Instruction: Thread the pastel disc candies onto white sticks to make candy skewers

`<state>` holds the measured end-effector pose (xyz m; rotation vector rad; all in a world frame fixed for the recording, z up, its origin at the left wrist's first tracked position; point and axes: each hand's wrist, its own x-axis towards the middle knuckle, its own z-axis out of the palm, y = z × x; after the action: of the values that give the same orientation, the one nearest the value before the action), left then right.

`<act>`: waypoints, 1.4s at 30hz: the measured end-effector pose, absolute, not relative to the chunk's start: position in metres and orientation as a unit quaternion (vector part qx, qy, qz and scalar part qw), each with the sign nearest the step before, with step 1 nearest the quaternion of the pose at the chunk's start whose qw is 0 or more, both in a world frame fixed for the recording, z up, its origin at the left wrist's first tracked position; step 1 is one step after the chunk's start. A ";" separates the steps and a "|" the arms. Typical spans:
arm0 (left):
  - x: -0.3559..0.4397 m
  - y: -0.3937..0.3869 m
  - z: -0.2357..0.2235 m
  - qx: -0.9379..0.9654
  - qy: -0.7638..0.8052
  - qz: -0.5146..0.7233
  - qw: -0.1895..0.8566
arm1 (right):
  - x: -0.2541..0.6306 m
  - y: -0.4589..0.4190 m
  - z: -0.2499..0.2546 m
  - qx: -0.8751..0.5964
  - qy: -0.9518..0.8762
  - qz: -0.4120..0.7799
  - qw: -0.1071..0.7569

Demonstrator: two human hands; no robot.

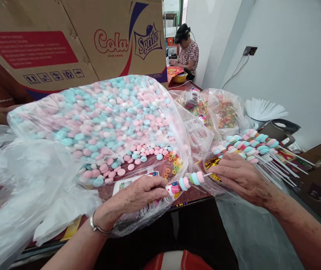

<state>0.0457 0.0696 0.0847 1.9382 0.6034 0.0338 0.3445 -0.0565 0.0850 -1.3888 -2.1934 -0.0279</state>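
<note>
Between my hands is a candy skewer (184,183), pink and blue marshmallow discs with gummy rings threaded on a white stick. My left hand (143,191) pinches its left end, where a small printed card (173,190) sits by the candies. The stick's right end is pinched in the fingers of my right hand (240,178). Pink, blue and white marshmallows (126,165) spill from a large clear bag (106,108) in front of me. A few gummy rings (171,168) lie at the bag's mouth, close to the skewer.
Finished-looking skewers (250,146) are stacked at right, beside a grey mug (281,129) and white sticks (264,108). Behind lie bags of gummy rings (225,112) and small cards (192,97). A cardboard box (76,22) stands at the back; a person (188,52) sits beyond.
</note>
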 end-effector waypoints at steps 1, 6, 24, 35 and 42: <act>0.048 0.068 0.087 0.810 0.254 0.008 0.529 | 0.344 -0.056 0.087 -0.511 -0.816 -0.004 0.269; 0.060 0.054 0.086 0.743 0.256 -0.014 0.618 | 0.343 -0.051 0.095 -0.505 -0.823 0.056 0.253; 0.068 0.043 0.069 0.784 0.238 0.042 0.572 | 0.335 -0.051 0.088 -0.487 -0.833 0.144 0.222; 0.084 0.023 0.065 0.813 0.205 0.080 0.539 | 0.328 -0.054 0.089 -0.488 -0.824 0.217 0.189; 0.066 0.023 0.076 0.738 0.253 0.031 0.624 | 0.337 -0.056 0.085 -0.496 -0.805 0.251 0.210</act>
<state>0.0660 0.0230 0.0765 1.6943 0.5813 0.0702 0.3366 -0.0562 0.0854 -1.3779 -2.2371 0.6986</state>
